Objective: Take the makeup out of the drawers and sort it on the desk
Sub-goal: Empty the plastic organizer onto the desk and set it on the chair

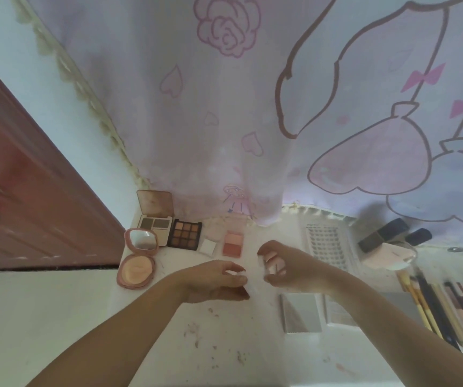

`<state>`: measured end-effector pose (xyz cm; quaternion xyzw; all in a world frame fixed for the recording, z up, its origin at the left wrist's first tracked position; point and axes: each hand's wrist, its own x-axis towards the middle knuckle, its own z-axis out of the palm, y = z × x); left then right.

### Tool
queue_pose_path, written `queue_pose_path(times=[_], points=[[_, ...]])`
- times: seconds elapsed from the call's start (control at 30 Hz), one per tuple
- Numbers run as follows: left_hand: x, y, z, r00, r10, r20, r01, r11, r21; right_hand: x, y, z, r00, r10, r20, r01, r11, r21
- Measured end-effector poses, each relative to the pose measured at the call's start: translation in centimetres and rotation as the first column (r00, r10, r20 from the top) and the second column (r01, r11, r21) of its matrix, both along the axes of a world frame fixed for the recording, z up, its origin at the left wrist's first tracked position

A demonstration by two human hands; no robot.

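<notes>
Both forearms reach in from the near edge over the white desk (pixel 224 344); I read my right hand (pixel 286 268) as curled round a small clear item (pixel 271 264), pinkish inside, while my left hand (pixel 216 280) has fingers bent with something pale and blurred at the tips, which I cannot identify. Palettes sit grouped at rear left, compact (pixel 137 255) beside nine-pan palette (pixel 185 234) and blush duo (pixel 232 243), brushes (pixel 445 311) ranked right, presumably sorted by type.
</notes>
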<state>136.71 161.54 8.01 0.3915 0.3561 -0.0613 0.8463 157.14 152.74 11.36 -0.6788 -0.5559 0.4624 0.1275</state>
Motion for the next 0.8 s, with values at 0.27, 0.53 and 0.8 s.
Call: queue_pose_path(times=[0.27,0.53,0.8], points=[[5.8,0.3,-3.1,0.971,0.027,-0.238,0.184,0.551,0.814,3.8,3.3,-4.5,0.909,-0.415,-0.023,0.415,0.904,0.103],[8.7,1.6,-5.5,0.889,0.153,-0.432,0.455,-0.405,0.793,4.4,5.6,-7.8,0.836,-0.278,0.473,0.219,0.959,0.178],[7.8,2.8,-6.3,0.852,0.271,-0.448,0.523,-0.423,0.74,2.6,7.4,-7.7,0.869,-0.207,0.45,0.151,0.976,0.159]])
